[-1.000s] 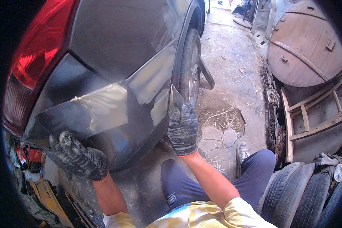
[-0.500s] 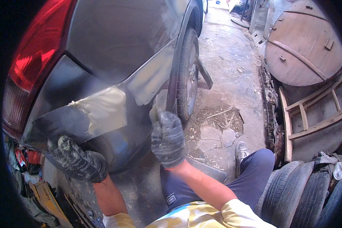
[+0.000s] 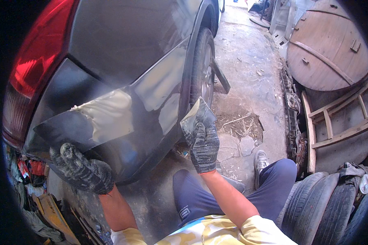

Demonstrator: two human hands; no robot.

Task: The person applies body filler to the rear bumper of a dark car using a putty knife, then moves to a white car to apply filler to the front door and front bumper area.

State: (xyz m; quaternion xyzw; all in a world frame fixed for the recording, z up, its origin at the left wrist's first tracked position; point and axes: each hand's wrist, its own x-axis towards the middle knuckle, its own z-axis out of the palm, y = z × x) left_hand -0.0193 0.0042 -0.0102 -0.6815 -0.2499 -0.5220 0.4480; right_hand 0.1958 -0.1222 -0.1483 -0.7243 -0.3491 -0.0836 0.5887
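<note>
My gloved left hand (image 3: 79, 167) grips the lower left edge of a flat plate (image 3: 65, 128) bearing a thick mound of cream putty (image 3: 110, 114). My gloved right hand (image 3: 202, 149) is closed on a thin flat spreader (image 3: 198, 110) with putty on it, held just right of the car's lower corner, in front of the rear wheel. Pale smeared patches (image 3: 159, 81) cover the dark grey body panel (image 3: 122, 36) behind the plate, beside the wheel arch. The red tail light (image 3: 39, 59) is at the left.
The rear tyre (image 3: 202, 65) has a dark bar leaning near it. Cracked concrete floor (image 3: 249, 61) runs alongside. At right are a round wooden board (image 3: 331, 49), a wooden frame (image 3: 327, 141) and several stacked tyres (image 3: 315, 200). Assorted clutter (image 3: 37, 175) lies lower left.
My right hand swung left to the patch beside the wheel arch, then back right with the spreader. The pale patch there looks spread wider. My left hand and plate barely moved.
</note>
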